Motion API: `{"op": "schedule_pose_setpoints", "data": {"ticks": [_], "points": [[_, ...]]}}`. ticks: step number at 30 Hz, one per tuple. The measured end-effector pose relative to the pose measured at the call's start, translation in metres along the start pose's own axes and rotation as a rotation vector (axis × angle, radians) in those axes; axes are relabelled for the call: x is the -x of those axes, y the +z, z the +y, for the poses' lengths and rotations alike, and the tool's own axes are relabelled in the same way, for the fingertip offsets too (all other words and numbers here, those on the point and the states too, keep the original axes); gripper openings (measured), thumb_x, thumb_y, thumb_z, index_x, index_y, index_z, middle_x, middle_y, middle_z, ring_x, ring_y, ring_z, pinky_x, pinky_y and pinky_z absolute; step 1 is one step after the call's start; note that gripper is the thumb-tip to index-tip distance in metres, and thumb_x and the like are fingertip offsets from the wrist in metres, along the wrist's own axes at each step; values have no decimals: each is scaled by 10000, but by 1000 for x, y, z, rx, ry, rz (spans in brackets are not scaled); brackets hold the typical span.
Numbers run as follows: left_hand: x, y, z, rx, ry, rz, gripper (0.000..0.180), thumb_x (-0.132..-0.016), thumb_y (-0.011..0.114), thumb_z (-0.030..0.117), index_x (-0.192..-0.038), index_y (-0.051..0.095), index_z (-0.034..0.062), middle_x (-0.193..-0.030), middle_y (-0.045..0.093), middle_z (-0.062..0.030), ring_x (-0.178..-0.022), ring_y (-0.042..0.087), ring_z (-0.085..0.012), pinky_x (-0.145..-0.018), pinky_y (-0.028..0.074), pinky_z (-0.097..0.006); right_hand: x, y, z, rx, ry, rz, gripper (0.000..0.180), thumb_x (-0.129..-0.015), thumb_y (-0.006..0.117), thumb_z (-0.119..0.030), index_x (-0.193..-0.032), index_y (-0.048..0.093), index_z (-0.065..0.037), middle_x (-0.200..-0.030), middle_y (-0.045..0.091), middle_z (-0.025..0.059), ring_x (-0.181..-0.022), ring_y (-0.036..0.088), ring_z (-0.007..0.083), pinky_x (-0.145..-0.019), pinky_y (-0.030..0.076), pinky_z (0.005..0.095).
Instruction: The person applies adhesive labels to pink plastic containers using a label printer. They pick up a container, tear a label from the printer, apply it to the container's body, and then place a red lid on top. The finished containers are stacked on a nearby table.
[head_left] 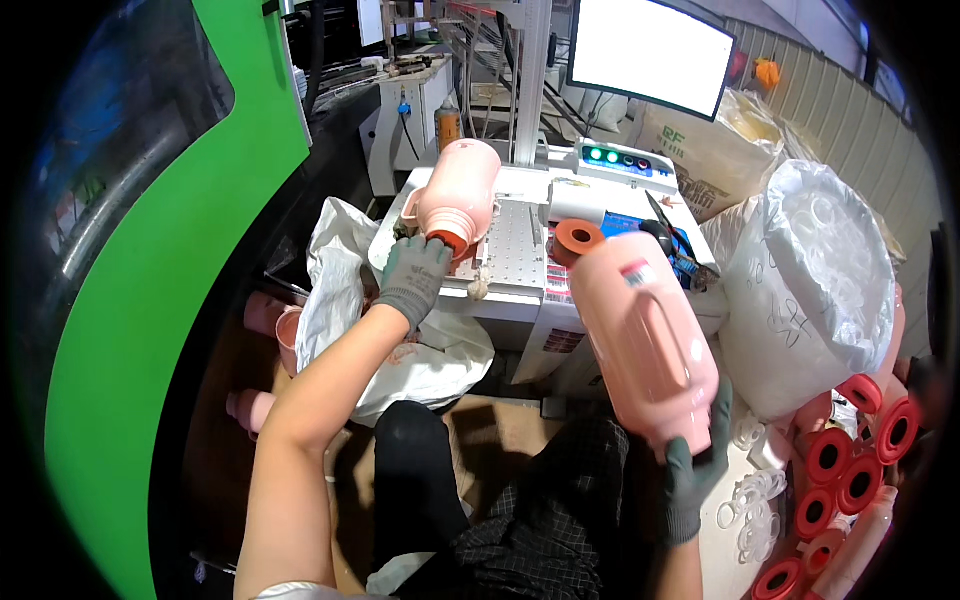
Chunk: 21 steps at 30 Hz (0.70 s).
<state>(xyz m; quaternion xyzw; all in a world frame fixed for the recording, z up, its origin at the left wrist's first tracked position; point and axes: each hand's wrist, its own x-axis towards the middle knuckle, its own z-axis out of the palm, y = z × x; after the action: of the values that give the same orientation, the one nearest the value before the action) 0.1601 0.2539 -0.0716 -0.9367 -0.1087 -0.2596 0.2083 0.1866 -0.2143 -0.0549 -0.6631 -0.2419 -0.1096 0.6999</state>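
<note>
A pink jug [463, 180] with a side handle lies on the perforated plate [517, 240] of a white work machine, its neck toward me. My gloved left hand [415, 275] is closed at that neck, fingers on the orange-red collar [447, 242] around its mouth; the fingertips are partly hidden. A second pink jug [640, 340], with a long handle and a small label, is held tilted in front of me, neck downward. My gloved right hand [697, 470] is wrapped round its neck. An orange-red ring [579, 237] sits by that jug's upper end.
Behind the plate stand a lit button panel [627, 160] and a monitor [650, 50]. A white sack [800, 290] of clear rings is at right, above several red collars [858, 483]. A green machine panel [130, 330] borders the left, and a white bag [430, 375] hangs below the plate.
</note>
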Motion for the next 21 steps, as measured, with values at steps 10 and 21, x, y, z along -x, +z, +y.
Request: {"op": "schedule_pose_setpoints", "data": {"ticks": [10,21], "points": [[139,-218,79,609,422,397,108,-819,764,210,-915,733,171,-929,655,2,-703,603,-184,-550,443,-314,-115,157,7,772,-712,-244,920,-776,889,-459,-1566,517,-167,-1515,516,290,-1149,701,417,-865,610,446],[204,-175,104,1430,-86,21,305,-770,903,222,-990,727,102,-1234,646,-121,-1105,607,-329,-906,518,-418,-135,378,59,1145,-779,-521,897,-755,846,-450,-1533,463,-225,-1543,444,157,-875,684,287,-688,587,499]]}}
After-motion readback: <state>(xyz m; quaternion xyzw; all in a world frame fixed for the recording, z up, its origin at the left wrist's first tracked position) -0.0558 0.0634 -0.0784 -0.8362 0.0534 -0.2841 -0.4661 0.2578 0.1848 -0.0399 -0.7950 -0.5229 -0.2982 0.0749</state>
